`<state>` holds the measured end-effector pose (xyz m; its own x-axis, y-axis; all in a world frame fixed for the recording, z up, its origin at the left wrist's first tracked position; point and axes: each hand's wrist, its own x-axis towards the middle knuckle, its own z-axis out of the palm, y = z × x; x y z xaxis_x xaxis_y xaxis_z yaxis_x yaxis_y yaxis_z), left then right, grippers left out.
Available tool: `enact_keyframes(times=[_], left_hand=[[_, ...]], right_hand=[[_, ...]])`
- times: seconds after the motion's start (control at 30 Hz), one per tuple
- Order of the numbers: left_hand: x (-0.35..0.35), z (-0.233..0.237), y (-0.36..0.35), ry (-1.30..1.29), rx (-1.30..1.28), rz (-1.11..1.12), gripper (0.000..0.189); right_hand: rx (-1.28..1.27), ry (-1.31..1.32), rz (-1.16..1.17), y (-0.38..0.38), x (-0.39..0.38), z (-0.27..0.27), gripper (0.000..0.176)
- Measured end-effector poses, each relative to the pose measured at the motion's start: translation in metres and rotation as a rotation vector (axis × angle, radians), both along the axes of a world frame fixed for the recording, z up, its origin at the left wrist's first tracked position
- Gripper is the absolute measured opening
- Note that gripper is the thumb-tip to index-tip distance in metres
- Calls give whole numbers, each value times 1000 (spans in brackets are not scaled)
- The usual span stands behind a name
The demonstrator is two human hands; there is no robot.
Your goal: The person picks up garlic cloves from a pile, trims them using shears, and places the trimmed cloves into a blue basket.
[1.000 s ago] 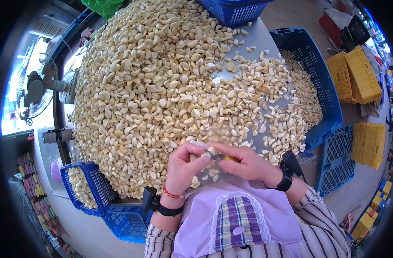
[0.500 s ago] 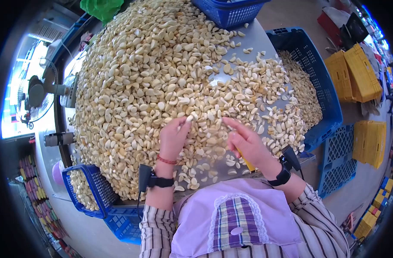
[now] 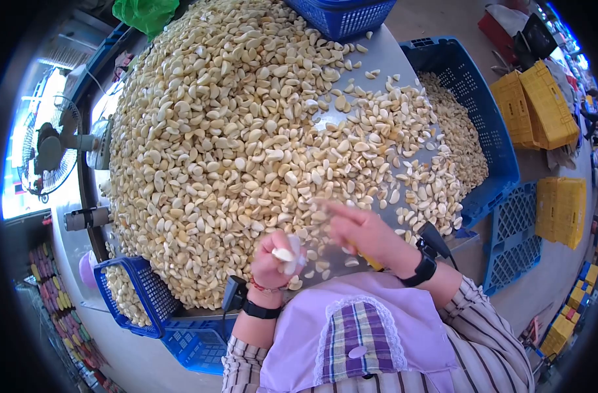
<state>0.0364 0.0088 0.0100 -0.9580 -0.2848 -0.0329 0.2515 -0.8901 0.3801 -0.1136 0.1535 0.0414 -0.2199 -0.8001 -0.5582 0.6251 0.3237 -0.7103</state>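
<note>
A large heap of cream-coloured, curved pieces that look like peeled garlic cloves (image 3: 201, 144) covers the metal table. My left hand (image 3: 273, 265) is near the table's front edge, fingers curled round a few pale clove-like pieces (image 3: 284, 255). To its right, my right hand (image 3: 364, 232) is over the near side of the heap, index finger stretched forward and smeared by motion. A yellow-handled tool (image 3: 372, 261) sticks out below its palm; its working end is hidden.
A big blue crate (image 3: 502, 137) at the right holds more pieces. Small blue baskets stand at the back (image 3: 351, 21) and front left (image 3: 156, 295). A fan (image 3: 50, 149) is at the left, yellow crates (image 3: 561, 213) at the right.
My left hand has drawn back toward my body and turned, with pale pieces in its fingers. My right hand has shifted slightly left and down, still with the yellow-handled tool.
</note>
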Motion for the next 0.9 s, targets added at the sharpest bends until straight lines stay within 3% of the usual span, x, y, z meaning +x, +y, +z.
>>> enact_keyframes(times=[0.07, 0.13, 0.17, 0.23, 0.27, 0.33, 0.37, 0.4, 0.47, 0.5, 0.57, 0.6, 0.67, 0.73, 0.83, 0.87, 0.9], left_hand=[[-18, 22, -15, 8, -24, -11, 19], [-26, 25, -32, -376, -150, 92, 22], [-38, 20, -39, -376, -151, 94, 22], [-60, -1, -49, -1010, -1078, 26, 32], [-63, -10, -48, -1004, -1081, 30, 32], [-68, -22, -47, -992, -1987, 99, 28], [-69, -20, -46, -988, -2073, 77, 22], [-69, -24, -46, -981, -2076, 74, 22], [-68, -27, -46, -898, -1265, 131, 15], [-63, -25, -48, -896, -1267, 127, 15], [-53, 1, -47, -846, -754, -145, 16], [-46, 1, -44, -851, -754, -148, 16], [-35, 1, -37, -631, -359, -158, 15], [-29, -1, -31, -488, -247, -172, 15], [-35, 7, -29, -4, 33, -142, 14], [-37, 4, -37, -3, 31, -142, 14], [-39, -2, -48, -218, -154, 3, 15]], right_hand=[[42, 3, -83, 0, -9, 0, 42], [80, 1, -167, 0, -11, -3, 40], [72, 1, -209, 2, -11, -8, 40], [63, 9, -250, 3, -11, -10, 41], [39, 35, -236, 4, -11, -10, 41], [15, 61, -229, 4, -12, -9, 41], [17, 73, -230, 5, -12, -9, 40], [19, 84, -231, 6, -12, -8, 39], [8, 89, -248, 9, -10, -13, 40], [-3, 96, -259, 10, -10, -15, 41], [-15, 162, -213, 10, -7, -11, 43], [-30, 230, -163, 10, -5, -8, 44], [-58, 266, -128, 8, -4, 0, 46], [-85, 305, -87, 8, -4, 6, 47], [-95, 245, -96, 6, -7, 9, 48], [-124, 180, -145, 7, -7, 6, 47], [-150, 115, -194, 8, -8, 4, 47]])
